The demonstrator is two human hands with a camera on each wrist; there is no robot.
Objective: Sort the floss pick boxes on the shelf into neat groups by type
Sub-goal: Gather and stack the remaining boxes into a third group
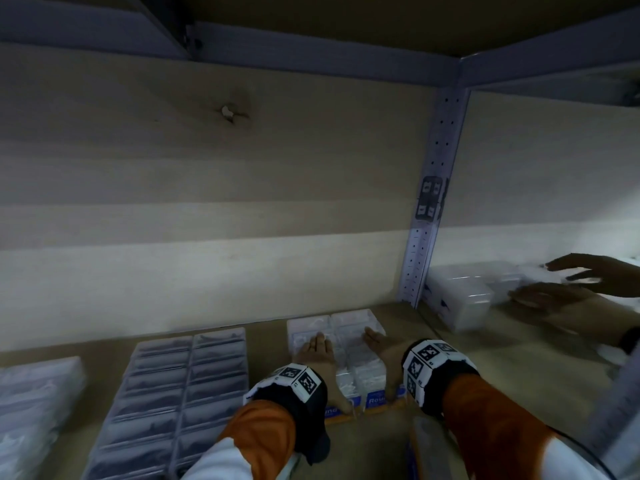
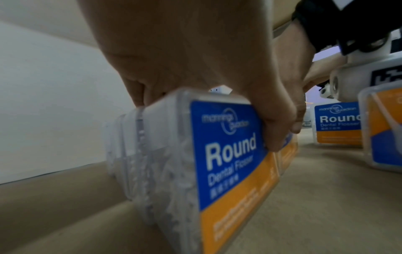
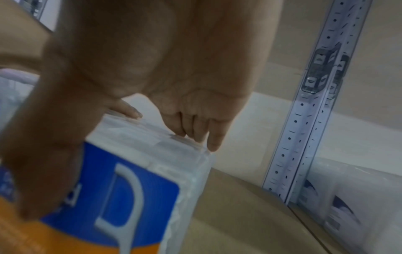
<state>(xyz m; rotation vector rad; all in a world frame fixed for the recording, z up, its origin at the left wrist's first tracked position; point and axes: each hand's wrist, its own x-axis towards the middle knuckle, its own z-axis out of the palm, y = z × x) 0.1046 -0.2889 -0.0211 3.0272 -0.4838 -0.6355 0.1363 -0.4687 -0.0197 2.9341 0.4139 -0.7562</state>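
Two rows of clear floss pick boxes with blue and orange "Round Dental Flosser" labels stand side by side on the shelf, the left row and the right row. My left hand lies along the top of the left row with its thumb hooked over the front label. My right hand holds the right row the same way, fingers on the lid and thumb down the front label. The hands hide most of both rows' tops.
A double row of dark floss pick boxes lies to the left, with another clear group at the far left. A perforated metal post divides the shelf. Beyond it another person's hands touch clear boxes. A loose box sits near the front edge.
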